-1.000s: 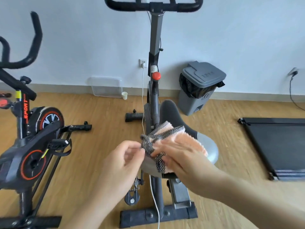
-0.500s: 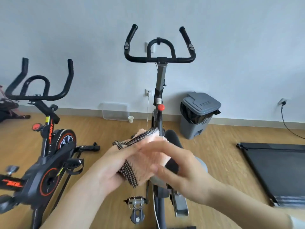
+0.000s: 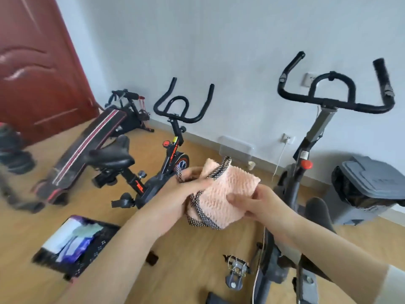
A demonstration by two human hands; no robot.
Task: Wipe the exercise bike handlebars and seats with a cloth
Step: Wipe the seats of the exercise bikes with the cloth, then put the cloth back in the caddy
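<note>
Both hands grasp the pink cloth (image 3: 225, 194) in mid-air: the left hand (image 3: 186, 191) grips its checked edge, the right hand (image 3: 260, 202) pinches its lower corner. Beyond the left hand, a black bike (image 3: 166, 163) (frame lettering blurred, perhaps "SPORT"); beyond the right, grey handlebars (image 3: 335, 102).

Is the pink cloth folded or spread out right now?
Folded: the pink cloth is doubled into a thick pad, checkered trim layered, gripped between left hand and right hand.
</note>
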